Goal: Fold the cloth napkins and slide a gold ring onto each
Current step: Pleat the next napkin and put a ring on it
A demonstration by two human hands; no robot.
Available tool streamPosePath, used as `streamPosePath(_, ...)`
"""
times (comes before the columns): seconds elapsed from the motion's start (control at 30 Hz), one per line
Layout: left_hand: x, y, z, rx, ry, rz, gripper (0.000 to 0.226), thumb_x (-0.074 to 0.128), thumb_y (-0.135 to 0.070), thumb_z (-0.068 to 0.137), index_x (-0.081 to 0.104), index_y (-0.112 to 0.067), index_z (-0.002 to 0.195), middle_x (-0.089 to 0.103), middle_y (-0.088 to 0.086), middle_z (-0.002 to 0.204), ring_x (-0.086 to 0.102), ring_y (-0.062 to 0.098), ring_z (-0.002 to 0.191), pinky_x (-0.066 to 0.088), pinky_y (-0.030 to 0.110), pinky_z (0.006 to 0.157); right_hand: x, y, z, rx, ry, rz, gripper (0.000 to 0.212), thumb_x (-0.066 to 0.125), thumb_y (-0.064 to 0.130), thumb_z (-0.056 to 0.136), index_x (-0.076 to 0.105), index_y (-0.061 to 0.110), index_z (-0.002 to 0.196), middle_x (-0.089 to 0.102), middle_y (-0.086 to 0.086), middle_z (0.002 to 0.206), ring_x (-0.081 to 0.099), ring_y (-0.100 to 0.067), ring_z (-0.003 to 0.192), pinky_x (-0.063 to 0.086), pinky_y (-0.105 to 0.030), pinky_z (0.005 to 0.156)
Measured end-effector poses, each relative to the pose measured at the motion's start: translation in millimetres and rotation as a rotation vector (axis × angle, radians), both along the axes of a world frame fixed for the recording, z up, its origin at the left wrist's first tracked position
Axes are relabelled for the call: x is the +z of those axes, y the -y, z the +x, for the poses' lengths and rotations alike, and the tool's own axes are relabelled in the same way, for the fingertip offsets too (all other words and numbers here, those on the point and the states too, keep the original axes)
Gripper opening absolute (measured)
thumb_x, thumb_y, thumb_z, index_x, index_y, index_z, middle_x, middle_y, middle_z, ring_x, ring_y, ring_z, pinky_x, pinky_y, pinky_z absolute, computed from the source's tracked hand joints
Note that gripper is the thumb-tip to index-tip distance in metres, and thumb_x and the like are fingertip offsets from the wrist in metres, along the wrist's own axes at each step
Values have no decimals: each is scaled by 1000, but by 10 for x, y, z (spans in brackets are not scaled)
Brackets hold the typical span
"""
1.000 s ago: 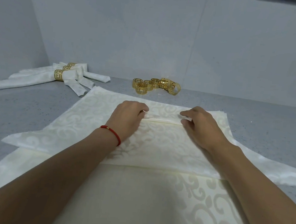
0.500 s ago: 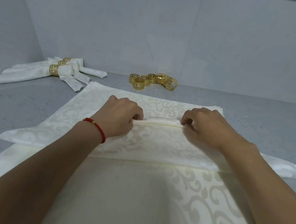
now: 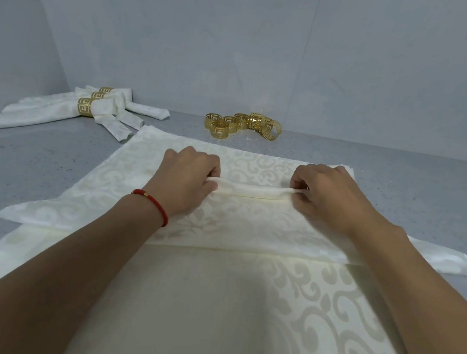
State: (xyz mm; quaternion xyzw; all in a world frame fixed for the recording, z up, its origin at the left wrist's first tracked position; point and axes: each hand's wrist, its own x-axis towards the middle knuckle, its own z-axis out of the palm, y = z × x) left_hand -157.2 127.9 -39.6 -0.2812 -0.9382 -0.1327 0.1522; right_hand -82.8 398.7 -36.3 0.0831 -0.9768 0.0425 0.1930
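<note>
Cream patterned cloth napkin [image 3: 251, 218] flat on grey speckled worktop [image 3: 28, 162]; left hand [image 3: 189, 178] and right hand [image 3: 327, 194] both pinching raised fold (hands apart); loose gold filigree rings [image 3: 243, 125] behind; ringed folded napkins [image 3: 70, 107] far left.

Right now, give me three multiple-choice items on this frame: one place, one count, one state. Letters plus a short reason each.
1. Where do the loose rings lie?
A. on the napkin
B. on the table beyond the napkin
C. in the left hand

2. How many finished napkins wear a ring?
A. one
B. three
C. six

3. What is the state of the hands?
A. both flat and open
B. both pinching a pleat
C. one lifting a ring

Answers: 1 B, they sit on the grey table past the napkin's far edge. 2 B, three gold bands show at far left. 3 B, the left hand and right hand each pinch the raised pleat.
</note>
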Motion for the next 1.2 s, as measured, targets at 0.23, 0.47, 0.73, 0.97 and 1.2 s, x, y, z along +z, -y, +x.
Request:
streamPosePath(0.23,86,-4,52,-102,-108,-292,27,59,-7,86,57,-33,86,58,-13,91,50,13,94,22,34,80,135,-18,77,-11,263,31,17,61,19,86,62,31,98,59,15,97,54,-13,93,43,-34,87)
streamPosePath(0.47,71,59,7,-99,129,-38,27,63,-16,95,67,-18,122,65,2,108,55,16,89,44,31,83,36,-64,69,-25,236,-163,18,61,25,99,72,29,111,60,11,102,57,-12,98,50,-36,87)
streamPosePath(0.73,48,16,43,-53,-192,-146,16,60,-17,90,50,-27,84,55,-10,84,52,20,88,26,36,78,39,-5,58,-16,53,7,14,63,10,84,60,21,92,60,9,90,55,-20,87,39,-33,67)
streamPosePath(0.97,160,31,116,-158,50,-274,26,56,-10,84,61,-33,96,57,-13,96,52,11,95,31,34,83,132,-78,117,-28,268,-46,11,61,27,87,59,35,95,58,16,95,55,-9,91,39,-32,83)
streamPosePath(1.2,78,100,18,-129,169,-124,25,62,-15,95,66,-20,119,58,0,107,55,21,99,44,31,86,87,-139,65,-13,305,-155,8,63,32,98,68,29,102,55,15,101,53,-10,96,45,-35,87)
